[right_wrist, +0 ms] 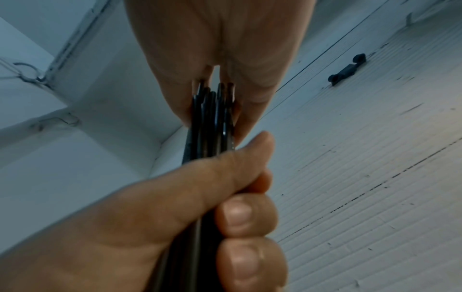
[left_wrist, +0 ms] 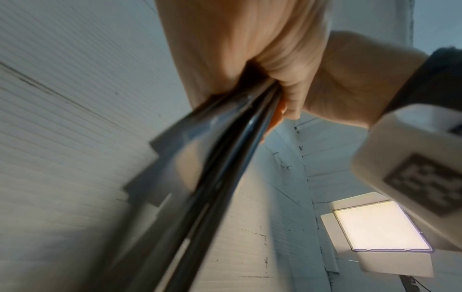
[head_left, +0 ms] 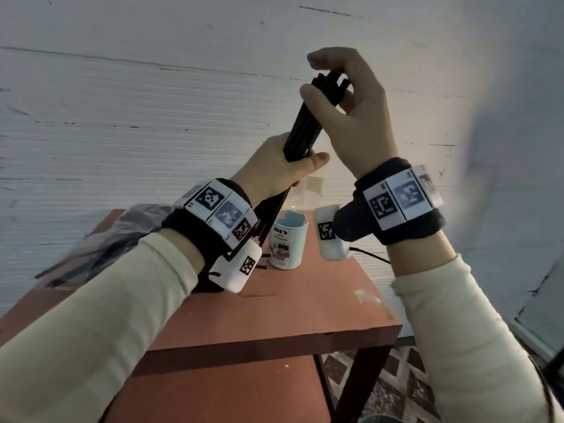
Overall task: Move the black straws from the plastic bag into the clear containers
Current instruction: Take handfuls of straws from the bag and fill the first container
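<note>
Black straws (head_left: 308, 123) | both hands grip; head view alone shows table (head_left: 274, 312)

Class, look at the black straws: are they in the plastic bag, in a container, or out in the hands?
Out, in the hands. The left hand grips the straws low down, the right hand pinches their tops, above the table.

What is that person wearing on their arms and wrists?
Both arms have long cream sleeves. Each wrist carries a fuzzy black band with white tiles printed with black-and-white square codes. A small white box with its own code hangs under each wrist, and a thin black cable trails from the right one.
</note>
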`<state>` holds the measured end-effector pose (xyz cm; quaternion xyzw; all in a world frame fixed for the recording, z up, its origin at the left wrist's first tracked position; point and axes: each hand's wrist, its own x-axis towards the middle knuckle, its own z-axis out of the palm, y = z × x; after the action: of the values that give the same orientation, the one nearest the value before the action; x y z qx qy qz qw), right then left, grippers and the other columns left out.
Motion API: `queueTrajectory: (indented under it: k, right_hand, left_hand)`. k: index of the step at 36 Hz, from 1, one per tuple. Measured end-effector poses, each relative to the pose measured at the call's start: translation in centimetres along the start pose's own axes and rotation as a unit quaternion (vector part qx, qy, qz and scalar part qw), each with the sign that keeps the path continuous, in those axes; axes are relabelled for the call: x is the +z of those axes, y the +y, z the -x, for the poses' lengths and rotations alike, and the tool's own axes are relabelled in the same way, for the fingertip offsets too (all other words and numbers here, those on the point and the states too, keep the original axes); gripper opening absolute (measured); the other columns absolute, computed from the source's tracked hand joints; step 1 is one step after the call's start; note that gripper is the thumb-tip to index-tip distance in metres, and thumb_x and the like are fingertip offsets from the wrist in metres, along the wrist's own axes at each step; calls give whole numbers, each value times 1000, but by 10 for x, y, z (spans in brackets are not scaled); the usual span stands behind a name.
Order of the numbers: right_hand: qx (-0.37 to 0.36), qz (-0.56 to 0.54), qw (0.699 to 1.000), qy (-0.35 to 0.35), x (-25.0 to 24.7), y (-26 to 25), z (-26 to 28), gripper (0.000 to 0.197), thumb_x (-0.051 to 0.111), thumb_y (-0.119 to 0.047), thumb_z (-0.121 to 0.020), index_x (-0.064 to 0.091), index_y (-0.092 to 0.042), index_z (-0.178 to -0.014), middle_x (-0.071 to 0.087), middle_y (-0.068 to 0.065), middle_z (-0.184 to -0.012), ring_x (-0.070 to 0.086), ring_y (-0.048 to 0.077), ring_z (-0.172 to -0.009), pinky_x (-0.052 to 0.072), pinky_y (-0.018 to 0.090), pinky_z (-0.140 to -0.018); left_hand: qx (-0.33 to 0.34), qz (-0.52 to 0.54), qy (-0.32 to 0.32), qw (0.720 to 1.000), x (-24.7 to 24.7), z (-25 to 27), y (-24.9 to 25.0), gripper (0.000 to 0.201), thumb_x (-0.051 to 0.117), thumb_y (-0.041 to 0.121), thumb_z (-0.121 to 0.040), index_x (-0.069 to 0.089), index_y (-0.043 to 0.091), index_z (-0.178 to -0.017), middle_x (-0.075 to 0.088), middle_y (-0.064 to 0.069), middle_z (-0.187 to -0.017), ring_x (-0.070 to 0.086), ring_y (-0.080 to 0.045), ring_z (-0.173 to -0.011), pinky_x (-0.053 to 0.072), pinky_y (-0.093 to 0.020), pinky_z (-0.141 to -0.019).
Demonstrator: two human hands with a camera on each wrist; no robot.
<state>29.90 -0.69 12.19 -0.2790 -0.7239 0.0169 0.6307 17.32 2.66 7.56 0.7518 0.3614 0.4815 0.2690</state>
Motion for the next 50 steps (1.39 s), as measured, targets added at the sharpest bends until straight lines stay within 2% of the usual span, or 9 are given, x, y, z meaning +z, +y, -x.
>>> queueTrajectory:
  k: [9,15,20,26,31,36,39,44,50]
  right_hand:
    - [41,55,991,-114,30,21,22,18,61,-14,-88,65,-16,-105,65,-9,-101,58,-1,-93,44,11,-84]
    - [68,83,981,-162,36,33,41,18,61,-16,-89,65,-15,-106,63,-10,-101,54,1,-91,41,6,-80]
    - [85,85,980,-158,31,36,44,18,61,-17,-89,65,-16,-107,63,-11,-101,55,4,-95,44,13,-85]
    - [83,81,984,-137,23,39,49,19,60,-17,-90,65,-18,-109,56,-21,-97,55,3,-99,50,27,-91]
    - [114,106,974,-164,21,54,68,20,58,-18,-93,65,-16,-111,61,-8,-102,56,9,-97,49,30,-90]
    - [110,95,975,-169,22,66,86,30,59,-21,-94,61,-16,-123,56,-2,-121,53,10,-110,47,29,-97]
    - [89,118,982,-115,25,69,92,47,64,-30,-90,53,-18,-133,42,2,-134,44,17,-123,42,37,-102]
    - [59,142,988,-17,28,71,102,41,69,-31,-81,51,-7,-108,38,1,-109,46,19,-102,47,39,-91]
    - [78,129,981,-119,24,77,110,21,65,-22,-85,48,-13,-74,49,-3,-71,42,9,-66,34,19,-64]
  left_hand:
    - [-68,98,18,993,15,27,-51,14,71,28,-89,62,18,-90,64,2,-72,63,-4,-65,47,-13,-63]
    - [-107,121,32,986,35,39,-78,15,69,24,-91,65,11,-85,67,-1,-71,64,-11,-68,52,-27,-75]
    - [-100,62,52,992,41,38,-78,26,64,31,-92,58,19,-71,62,2,-60,61,-5,-56,50,-18,-66]
    - [-84,24,51,995,40,26,-80,26,63,39,-92,55,19,-77,61,3,-64,57,3,-51,45,-11,-57]
    - [-153,16,-52,987,41,33,-101,27,70,47,-85,62,21,-83,67,3,-71,70,-24,-83,54,-37,-88]
    - [-160,51,-56,984,40,42,-105,34,68,40,-88,64,6,-94,68,-2,-76,67,-14,-76,53,-29,-81]
    - [-150,64,-36,986,38,42,-104,22,67,29,-92,63,7,-90,67,-9,-78,66,-19,-78,54,-38,-88]
    - [-151,79,-5,985,31,42,-109,33,71,35,-88,66,5,-99,68,-9,-81,66,-17,-79,52,-43,-95]
    - [-134,96,-8,986,20,41,-109,23,67,39,-82,67,17,-87,65,-5,-75,63,-18,-80,48,-44,-97]
